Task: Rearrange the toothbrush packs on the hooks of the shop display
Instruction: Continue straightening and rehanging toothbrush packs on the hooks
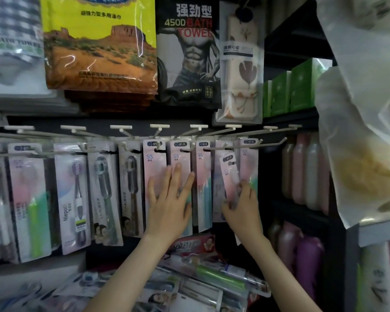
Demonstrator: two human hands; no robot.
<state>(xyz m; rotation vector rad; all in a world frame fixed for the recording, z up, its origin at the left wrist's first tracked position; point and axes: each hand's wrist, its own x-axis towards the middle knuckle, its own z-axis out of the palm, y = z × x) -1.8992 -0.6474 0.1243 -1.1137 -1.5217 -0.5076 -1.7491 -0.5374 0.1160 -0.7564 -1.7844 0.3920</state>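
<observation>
A row of white hooks (245,132) carries hanging toothbrush packs. My left hand (169,199) lies flat with straight fingers against the pink packs (154,167) in the middle of the row. My right hand (241,206) grips a single pink toothbrush pack (230,174) by its lower part. That pack is tilted, off any hook, with its top just below the hook tips at the right. More pink packs (249,158) hang behind it. Grey and purple brush packs (101,188) hang to the left.
Towel packs (99,41) hang above the hooks. Bottles (304,172) stand on dark shelves to the right, green boxes (300,86) above them. Loose toothbrush and toothpaste packs (200,273) lie in a bin below. A pale plastic bag (365,109) hangs at far right.
</observation>
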